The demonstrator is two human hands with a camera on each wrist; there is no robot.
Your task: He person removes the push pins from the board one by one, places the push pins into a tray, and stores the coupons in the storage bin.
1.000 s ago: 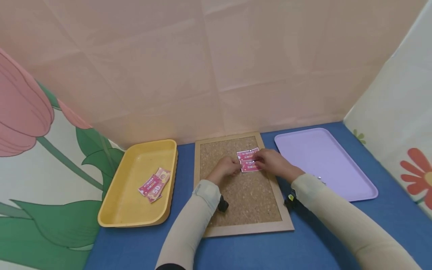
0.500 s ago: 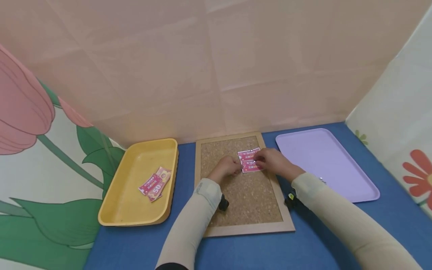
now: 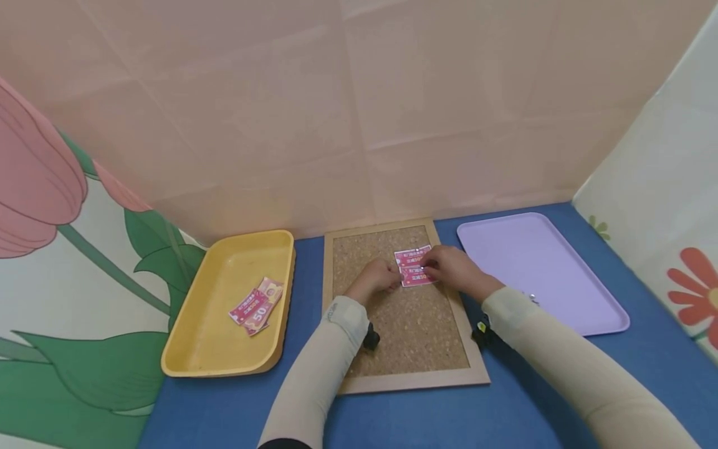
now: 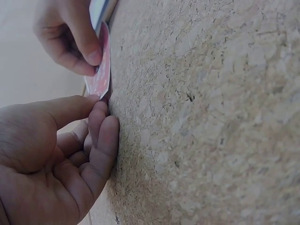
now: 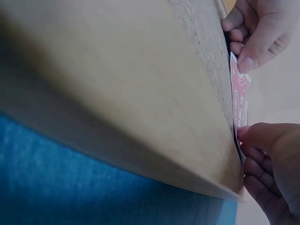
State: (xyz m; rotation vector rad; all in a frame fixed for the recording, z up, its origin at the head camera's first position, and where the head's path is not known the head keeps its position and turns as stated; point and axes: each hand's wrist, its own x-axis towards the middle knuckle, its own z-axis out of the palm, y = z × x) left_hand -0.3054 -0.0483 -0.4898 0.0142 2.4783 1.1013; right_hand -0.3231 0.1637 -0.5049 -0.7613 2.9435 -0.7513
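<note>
Two pink printed coupons lie one above the other on the framed corkboard [image 3: 412, 337]. On the upper coupon [image 3: 408, 257], a small shiny pin shows near the top edge. My left hand [image 3: 377, 278] pinches the left corner of the lower coupon [image 3: 413, 277] between thumb and finger, its other fingers curled close over the cork. My right hand [image 3: 451, 268] pinches a small push pin [image 3: 422, 268] at the lower coupon's top edge; fingertips mostly hide it. In the left wrist view the coupon [image 4: 99, 84] bends slightly up from the board.
A yellow tray [image 3: 191, 349] on the left holds several more pink coupons [image 3: 258, 307]. At right lies a lilac tray [image 3: 527, 262], with small shiny pieces [image 3: 533, 299] near my right sleeve. Blue cloth [image 3: 404, 418] covers the table, and a hanging sheet backs it.
Both hands stay at the lower coupon with almost no movement. The head view shifts very slightly.
</note>
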